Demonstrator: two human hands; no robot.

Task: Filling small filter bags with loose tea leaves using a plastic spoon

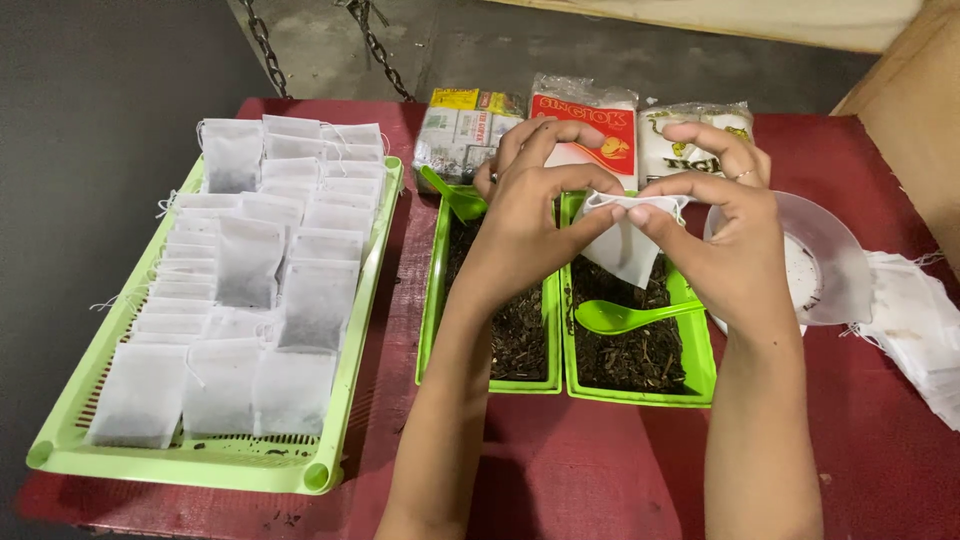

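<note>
Both my hands hold one small white filter bag (627, 248) by its top edge above two green trays of dark loose tea. My left hand (530, 215) pinches the bag's left corner and my right hand (725, 235) pinches the right corner. The bag hangs over the right green tray (700, 385), where a green spoon (625, 316) lies on the tea. The left green tray (428, 330) holds another green spoon (455, 197) at its far end.
A large light-green slotted tray (345, 400) at the left carries several filled white bags in rows. Packets (600, 125) stand behind the tea trays. A white bowl (835, 255) and a pile of empty bags (915, 320) sit at the right on the red table (580, 470).
</note>
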